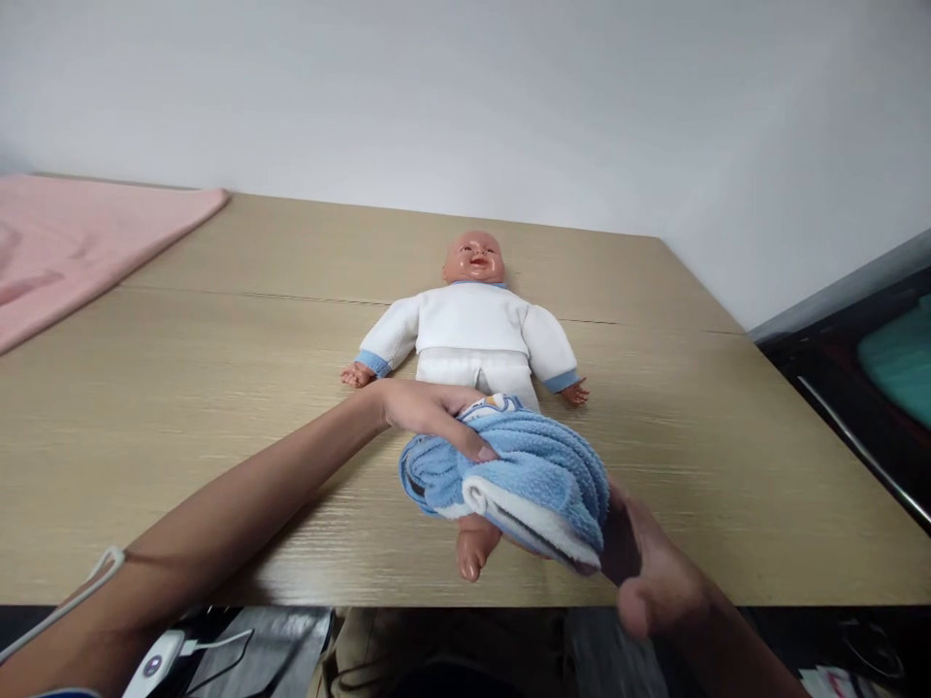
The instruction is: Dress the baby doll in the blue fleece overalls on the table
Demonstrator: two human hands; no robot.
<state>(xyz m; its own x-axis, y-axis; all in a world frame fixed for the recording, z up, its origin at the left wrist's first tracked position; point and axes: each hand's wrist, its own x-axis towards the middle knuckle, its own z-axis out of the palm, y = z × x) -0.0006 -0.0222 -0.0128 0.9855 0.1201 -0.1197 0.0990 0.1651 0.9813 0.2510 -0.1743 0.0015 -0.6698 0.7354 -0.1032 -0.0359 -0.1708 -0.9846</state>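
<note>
A doll in a white top with light blue cuffs and white trousers lies on its back, head away from me. Over its lower legs is a bunched blue terry cloth item with white edging; whether it is a towel or a garment I cannot tell. My left hand is closed on its upper left part, thumb on top. At the lower right, my right hand touches the cloth's edge, its thumb apart and its fingers hidden behind the fabric. One bare doll foot sticks out below; the other foot is hidden.
A pink cloth covers the far left corner of the wooden table. Behind it rises a pale wall. A dark object with a green area stands at the right edge. A white device with a cable is below the left forearm.
</note>
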